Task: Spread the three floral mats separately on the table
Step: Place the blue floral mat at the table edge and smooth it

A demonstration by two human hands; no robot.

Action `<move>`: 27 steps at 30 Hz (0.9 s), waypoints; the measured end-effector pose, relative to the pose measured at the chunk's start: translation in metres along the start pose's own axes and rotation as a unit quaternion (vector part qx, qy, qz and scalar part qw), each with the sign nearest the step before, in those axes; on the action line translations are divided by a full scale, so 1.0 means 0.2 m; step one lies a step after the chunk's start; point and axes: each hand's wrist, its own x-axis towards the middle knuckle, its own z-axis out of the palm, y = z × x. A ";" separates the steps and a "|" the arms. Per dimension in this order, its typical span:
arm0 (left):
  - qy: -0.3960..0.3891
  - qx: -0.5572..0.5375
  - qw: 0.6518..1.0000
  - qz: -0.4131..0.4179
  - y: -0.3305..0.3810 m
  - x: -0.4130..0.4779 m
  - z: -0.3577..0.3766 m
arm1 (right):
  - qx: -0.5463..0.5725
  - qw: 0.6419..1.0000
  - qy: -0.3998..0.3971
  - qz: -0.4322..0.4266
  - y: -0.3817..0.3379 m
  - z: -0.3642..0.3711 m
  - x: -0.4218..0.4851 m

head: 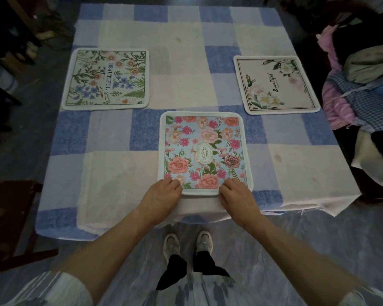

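Note:
Three floral mats lie flat and apart on the blue-and-white checked tablecloth (274, 168). A cream mat with the word BEAUTIFUL (106, 79) is at the far left. At the far right lies a pale mat with white flowers (276, 85). The light-blue mat with pink roses (203, 151) is nearest, at the front middle. My left hand (164, 194) pinches its near left corner. My right hand (236, 195) pinches its near right corner. Both hands rest on the mat's near edge.
A heap of clothes (358, 89) lies on furniture right of the table. A dark wooden chair (11, 217) stands at the near left. My shoes (188, 241) show below the table's front edge. Dark clutter sits at the far left.

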 end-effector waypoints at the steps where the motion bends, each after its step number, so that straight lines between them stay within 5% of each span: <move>1: 0.002 -0.001 1.000 0.000 0.01 0.00 0.00 | 0.001 1.000 0.003 -0.001 0.01 0.00 -0.01; 27: 0.008 -0.027 1.000 -0.005 0.03 -0.05 0.09 | -0.010 0.997 0.038 -0.058 0.14 0.07 -0.13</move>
